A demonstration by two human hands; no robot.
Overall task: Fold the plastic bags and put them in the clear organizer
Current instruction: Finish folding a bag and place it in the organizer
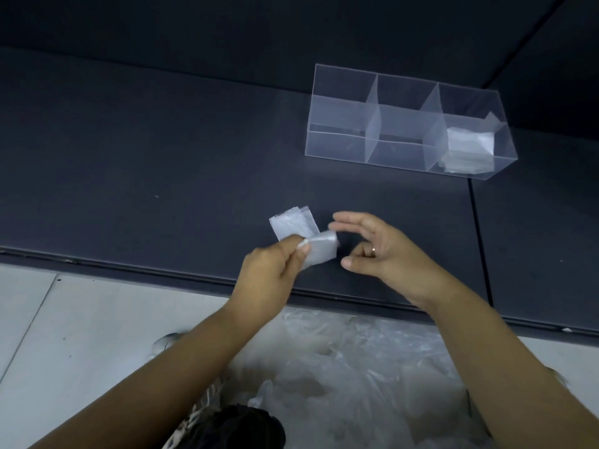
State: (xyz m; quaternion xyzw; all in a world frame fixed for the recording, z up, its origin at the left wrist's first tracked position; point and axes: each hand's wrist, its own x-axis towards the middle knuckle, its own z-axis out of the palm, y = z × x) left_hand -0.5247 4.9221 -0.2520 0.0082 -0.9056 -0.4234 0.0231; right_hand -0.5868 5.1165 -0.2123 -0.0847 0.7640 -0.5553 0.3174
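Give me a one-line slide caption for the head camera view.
Left hand pinches a folded plastic bag, right hand open beside it; the clear organizer holds folded bags at its right end.

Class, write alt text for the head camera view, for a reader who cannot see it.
A person's left hand pinches a half-folded plastic bag over a dark table, the right hand open beside it. A clear organizer farther back on the right holds folded bags in its right end. Loose bags lie piled below the table's near edge.
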